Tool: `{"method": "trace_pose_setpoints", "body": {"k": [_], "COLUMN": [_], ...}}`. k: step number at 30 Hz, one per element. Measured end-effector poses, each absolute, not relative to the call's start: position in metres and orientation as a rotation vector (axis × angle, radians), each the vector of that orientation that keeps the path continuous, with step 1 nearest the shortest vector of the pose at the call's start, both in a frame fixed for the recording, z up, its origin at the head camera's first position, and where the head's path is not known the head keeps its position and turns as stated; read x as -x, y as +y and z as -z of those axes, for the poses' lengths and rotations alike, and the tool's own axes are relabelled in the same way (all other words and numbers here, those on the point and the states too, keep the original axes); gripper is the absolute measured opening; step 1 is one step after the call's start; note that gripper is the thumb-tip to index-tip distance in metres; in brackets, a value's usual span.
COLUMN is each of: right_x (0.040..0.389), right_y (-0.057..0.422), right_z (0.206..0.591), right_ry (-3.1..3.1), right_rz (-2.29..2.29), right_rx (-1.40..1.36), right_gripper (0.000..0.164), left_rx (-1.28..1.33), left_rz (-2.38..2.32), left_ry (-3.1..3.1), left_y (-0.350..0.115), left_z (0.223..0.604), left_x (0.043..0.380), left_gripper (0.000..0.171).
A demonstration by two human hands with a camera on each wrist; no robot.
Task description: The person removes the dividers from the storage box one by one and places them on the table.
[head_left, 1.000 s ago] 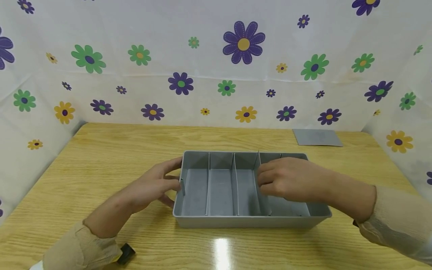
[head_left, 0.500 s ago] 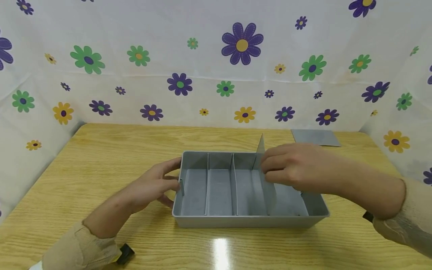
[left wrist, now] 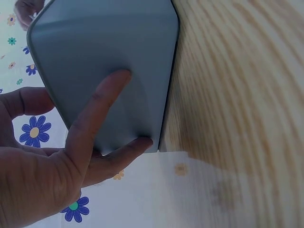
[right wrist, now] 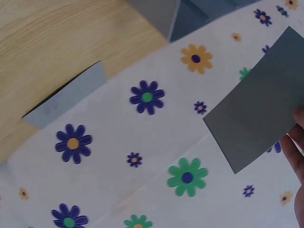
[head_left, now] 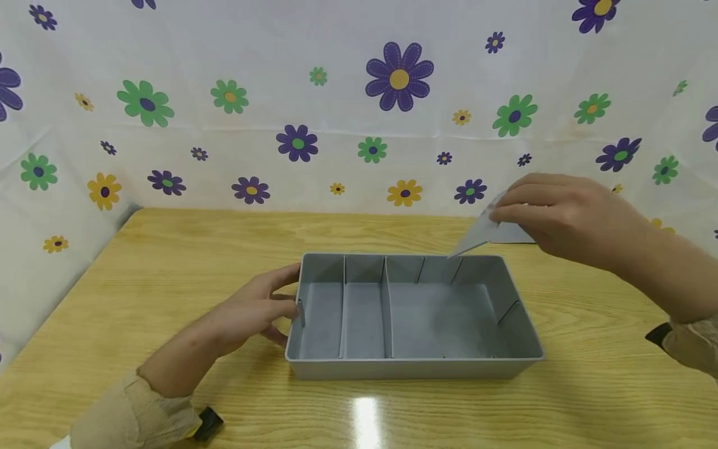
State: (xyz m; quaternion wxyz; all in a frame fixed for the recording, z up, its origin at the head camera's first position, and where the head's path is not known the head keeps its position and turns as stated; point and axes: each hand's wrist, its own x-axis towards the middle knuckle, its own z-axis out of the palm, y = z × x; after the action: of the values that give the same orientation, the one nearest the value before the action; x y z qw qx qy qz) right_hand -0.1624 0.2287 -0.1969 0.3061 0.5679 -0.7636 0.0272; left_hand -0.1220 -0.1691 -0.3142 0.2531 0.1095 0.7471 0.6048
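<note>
A long grey compartment box (head_left: 415,368) lies on the table, with two thin dividers still upright in its left part and a wide undivided space to their right. At the box's left end my left hand (head_left: 255,308) holds the wall, one fingertip at the rim. In the left wrist view, two fingers of the left hand (left wrist: 52,166) press on the outer end wall. My right hand (head_left: 566,212) pinches a flat grey divider (head_left: 479,229) above the far right of the box, tilted, its lower corner near the back rim. The right wrist view shows the divider (right wrist: 261,104) broadside.
Another flat grey panel (head_left: 510,234) lies at the table's back right, partly hidden by the right hand; its edge also shows as a panel (right wrist: 71,97) in the right wrist view. A white flowered cloth (head_left: 336,100) hangs behind the wooden table (head_left: 213,243).
My right hand has pulled the divider up out of the box and carried it up, right and back. The left hand stays at the box's left end.
</note>
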Motion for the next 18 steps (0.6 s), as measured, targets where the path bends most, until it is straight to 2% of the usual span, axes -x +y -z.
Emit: {"method": "trace_pose_setpoints", "body": {"k": [7,18], "right_x": [0.19,0.213], "right_y": [0.276,0.32], "right_z": [0.223,0.28], "right_ry": [-2.197,-2.376], "right_rz": [-0.017,0.102], "right_rx": [-1.288,-1.166], "right_gripper": [0.03,0.029], "left_rx": [-0.299,-0.298], "left_rz": [-1.644,-1.648], "left_ry": [2.03,2.018], "left_y": [-0.169,-0.169], "left_z": [0.314,0.314], "left_x": [0.121,0.122], "left_gripper": [0.071,0.071]}}
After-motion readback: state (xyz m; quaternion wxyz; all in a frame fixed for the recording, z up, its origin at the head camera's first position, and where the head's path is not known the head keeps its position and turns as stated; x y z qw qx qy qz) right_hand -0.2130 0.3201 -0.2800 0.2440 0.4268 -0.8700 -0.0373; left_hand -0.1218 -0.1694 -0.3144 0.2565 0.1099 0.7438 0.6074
